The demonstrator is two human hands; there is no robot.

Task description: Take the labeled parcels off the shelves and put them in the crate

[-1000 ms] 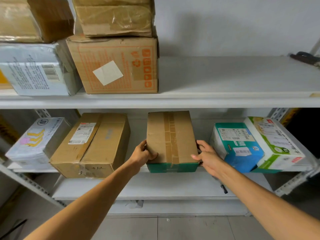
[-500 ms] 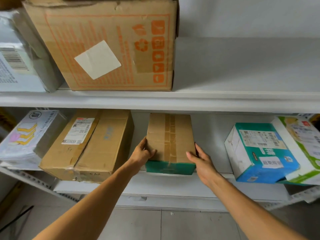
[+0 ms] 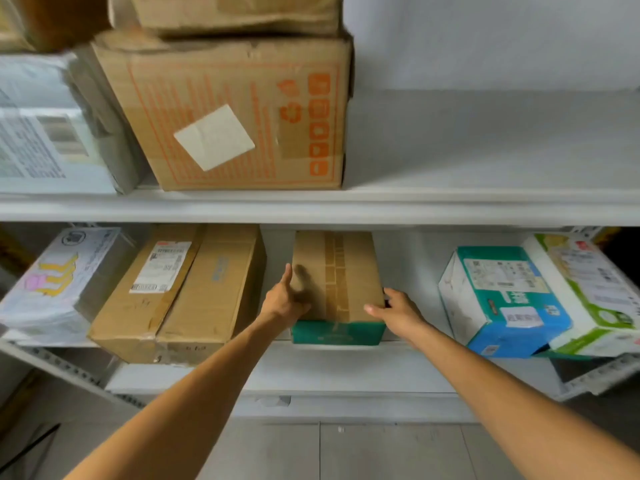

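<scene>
the taped parcel [image 3: 335,277] sits on the lower shelf [image 3: 346,365], right hand [image 3: 398,313] clamped on its front corner, left hand [image 3: 284,301] at its side with fingers hidden, so the job seems barely begun; no crate visible.
</scene>
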